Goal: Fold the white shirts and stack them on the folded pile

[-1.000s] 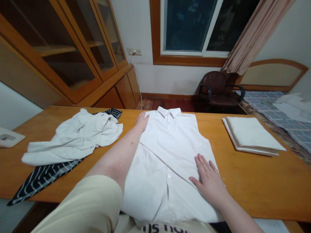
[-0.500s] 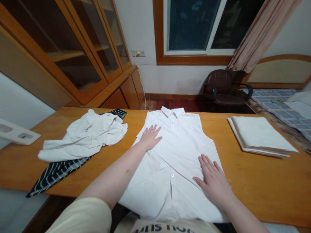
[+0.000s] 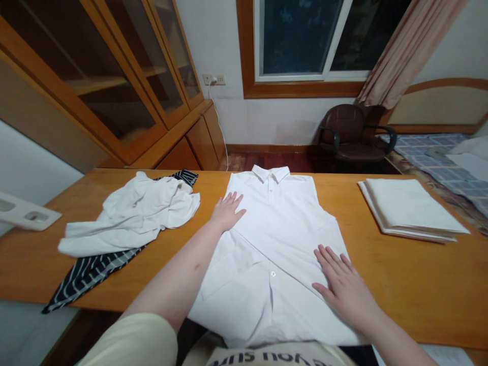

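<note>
A white collared shirt (image 3: 278, 229) lies flat and buttoned on the wooden table (image 3: 412, 274), collar toward the far edge, its sleeves folded in. My left hand (image 3: 226, 211) rests open and flat on the shirt's left side near the shoulder. Lower down, my right hand (image 3: 343, 284) presses flat on the shirt's right side, fingers spread. Neither hand holds anything.
A crumpled white garment (image 3: 133, 216) lies over a black-and-white striped cloth (image 3: 89, 272) at the table's left. A stack of folded white cloth (image 3: 412, 211) sits at the right. A brown chair (image 3: 351, 134), a bed and a wooden cabinet (image 3: 114, 86) stand beyond the table.
My left hand has slid from the collar area down along the shirt's left side. My right hand has stayed flat on the lower right of the shirt.
</note>
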{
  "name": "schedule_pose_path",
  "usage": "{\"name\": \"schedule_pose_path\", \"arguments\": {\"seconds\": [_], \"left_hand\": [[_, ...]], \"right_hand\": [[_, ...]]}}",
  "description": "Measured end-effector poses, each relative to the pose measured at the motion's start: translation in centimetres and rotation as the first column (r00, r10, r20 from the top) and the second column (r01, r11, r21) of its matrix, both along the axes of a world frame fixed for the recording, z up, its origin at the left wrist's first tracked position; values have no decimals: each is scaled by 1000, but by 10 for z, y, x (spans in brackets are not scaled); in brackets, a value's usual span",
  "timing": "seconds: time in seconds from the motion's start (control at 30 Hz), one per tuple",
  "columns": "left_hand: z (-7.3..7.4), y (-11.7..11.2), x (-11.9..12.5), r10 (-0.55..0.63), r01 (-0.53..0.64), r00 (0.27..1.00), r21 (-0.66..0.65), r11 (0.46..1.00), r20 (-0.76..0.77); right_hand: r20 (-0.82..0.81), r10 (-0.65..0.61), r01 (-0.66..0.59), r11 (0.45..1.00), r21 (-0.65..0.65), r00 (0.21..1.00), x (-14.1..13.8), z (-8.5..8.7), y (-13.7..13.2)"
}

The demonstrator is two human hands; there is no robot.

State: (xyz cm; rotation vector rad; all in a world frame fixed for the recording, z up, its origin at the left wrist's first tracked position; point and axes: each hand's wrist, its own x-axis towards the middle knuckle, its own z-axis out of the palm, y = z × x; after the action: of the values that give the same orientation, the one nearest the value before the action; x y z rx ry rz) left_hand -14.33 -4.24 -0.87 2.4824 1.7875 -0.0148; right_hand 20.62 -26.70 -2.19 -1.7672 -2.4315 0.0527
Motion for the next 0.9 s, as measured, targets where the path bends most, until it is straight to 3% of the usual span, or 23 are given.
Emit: {"name": "schedule_pose_path", "arguments": {"seconds": [0.23, 0.4, 0.57, 0.63, 0.77, 0.9], "left_hand": [[-1, 0, 2, 15, -15, 1000, -9, 1000, 1], [-2, 0, 4, 29, -29, 1000, -5, 1000, -3], [-1, 2, 5, 24, -24, 1000, -27, 999, -16], [0, 3, 4, 15, -16, 1000, -30, 999, -18], [-2, 2, 4, 10, -11, 1000, -31, 999, -25], [-1, 4, 7, 39, -39, 999, -31, 999, -8]], "right_hand": [[22, -22, 23, 1000, -19, 1000, 11, 1, -11], [-15, -103, 101, 991, -93, 995, -3, 17, 4], [-97, -3, -5, 996, -85, 995, -23, 42, 60], [-86, -58, 52, 996, -69, 995, -23, 44, 95], [-46, -214, 210, 974, -80, 976, -9, 32, 157], [-46, -207, 205, 977, -56, 977, 1, 17, 178]]}}
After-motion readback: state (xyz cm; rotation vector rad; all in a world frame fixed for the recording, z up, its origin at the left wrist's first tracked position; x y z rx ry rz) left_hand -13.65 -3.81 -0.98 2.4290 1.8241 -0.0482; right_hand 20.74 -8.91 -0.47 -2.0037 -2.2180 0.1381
